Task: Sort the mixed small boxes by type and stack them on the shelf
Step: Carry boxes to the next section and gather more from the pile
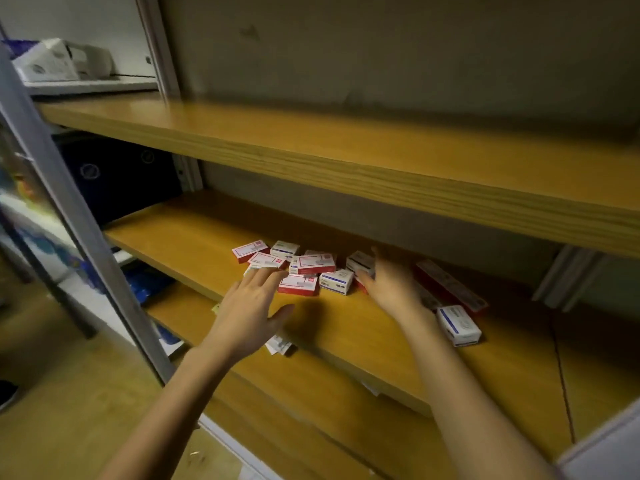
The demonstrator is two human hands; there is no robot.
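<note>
Small boxes [304,270], both hands [247,311] outstretched, fingers spread

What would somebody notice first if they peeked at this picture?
A jumbled pile of small red and white boxes sits in the middle of the wooden shelf. Two bare hands reach in, open: the left hand before the pile, the right hand at its right side.

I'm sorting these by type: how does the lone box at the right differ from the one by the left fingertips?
The lone box is white with blue print; the box by the left hand is red with a white panel. The lone box sits apart near the shelf edge; the red one lies in the jumbled pile. Both are small, closed cartons.
</note>
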